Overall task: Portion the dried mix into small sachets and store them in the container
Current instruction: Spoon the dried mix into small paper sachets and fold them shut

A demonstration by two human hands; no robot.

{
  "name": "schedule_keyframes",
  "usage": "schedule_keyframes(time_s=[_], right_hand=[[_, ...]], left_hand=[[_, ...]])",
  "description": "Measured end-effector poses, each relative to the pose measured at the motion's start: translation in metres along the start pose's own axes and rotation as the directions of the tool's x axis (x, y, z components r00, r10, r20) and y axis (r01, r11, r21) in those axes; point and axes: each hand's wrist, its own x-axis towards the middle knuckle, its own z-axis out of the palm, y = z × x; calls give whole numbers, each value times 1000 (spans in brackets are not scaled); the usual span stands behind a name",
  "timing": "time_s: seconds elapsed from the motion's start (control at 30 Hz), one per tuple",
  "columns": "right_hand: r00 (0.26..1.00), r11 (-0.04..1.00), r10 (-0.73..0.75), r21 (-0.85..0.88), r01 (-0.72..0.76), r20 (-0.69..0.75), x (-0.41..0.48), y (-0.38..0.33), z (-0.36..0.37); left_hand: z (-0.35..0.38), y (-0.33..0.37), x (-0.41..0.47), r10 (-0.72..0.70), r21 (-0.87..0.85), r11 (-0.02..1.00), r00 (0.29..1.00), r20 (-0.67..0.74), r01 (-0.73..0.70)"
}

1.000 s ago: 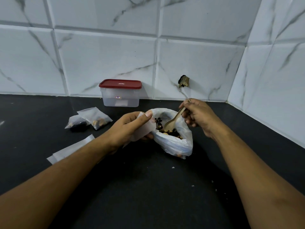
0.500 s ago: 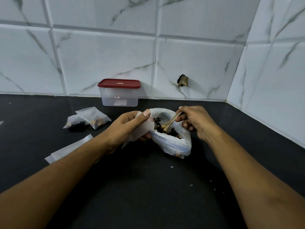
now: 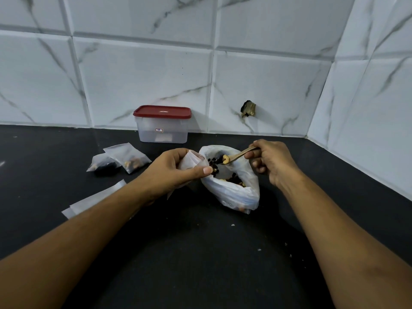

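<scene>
Spoon (image 3: 239,155), pinched by right hand (image 3: 270,161), now lifted loaded from bag (image 3: 234,192). Left hand (image 3: 176,172) grips sachet (image 3: 191,160) at spoon's 9 o'clock. Pour likely next.

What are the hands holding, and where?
The left hand pinches a sachet near its open mouth; the right hand holds the spoon by its handle end.

The back wall (image 3: 145,74) and right wall (image 3: 379,103) are tiled white with grey veins (one chipped hole (image 3: 248,108)), above a flecked black countertop (image 3: 200,268).
</scene>
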Motion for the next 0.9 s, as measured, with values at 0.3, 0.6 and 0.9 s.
schedule_keyframes(time_s=[0.3,0.6,0.9], right_hand=[[999,997,14,80,-17,37,-14,-18,10],[995,999,0,32,-3,103,-31,-24,23],[914,980,-137,-84,182,382,-56,-18,42]], left_hand=[[2,-3,2,19,165,986,998,-59,-9],[5,-2,2,12,217,976,998,-66,2],[7,-2,2,25,198,980,996,-84,-8]])
